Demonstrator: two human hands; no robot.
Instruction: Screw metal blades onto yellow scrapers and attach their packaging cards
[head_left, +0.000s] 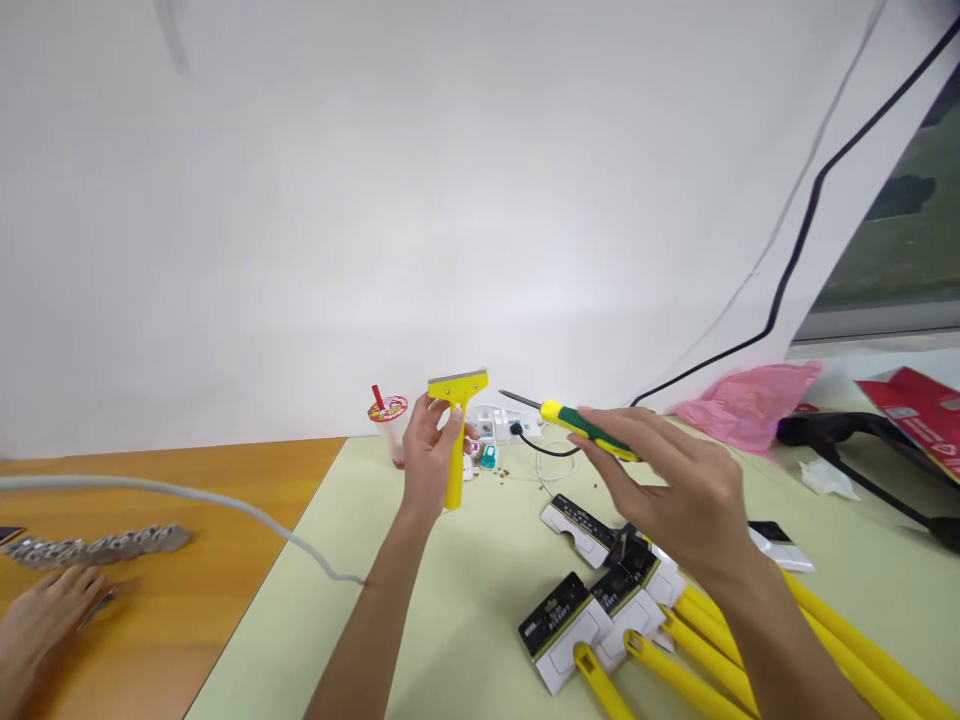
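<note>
My left hand [429,445] is closed round the yellow handle of a scraper [456,470], held upright with its wide metal-edged head at the top. Two small screws show on that head. In my right hand [675,470] is a screwdriver [592,428] with a green and yellow handle. Its shaft points left, and the tip is a short gap to the right of the scraper head. Below my right hand lie several packaged scrapers [570,625] with black and white card sleeves and yellow handles.
A drink cup [391,425] with a red straw stands behind my left hand. By the wall lies a white power strip [502,425] with a black plug. A pink plastic bag [757,405] sits at back right. Another person's hand [56,610] rests near metal parts [97,548] at left.
</note>
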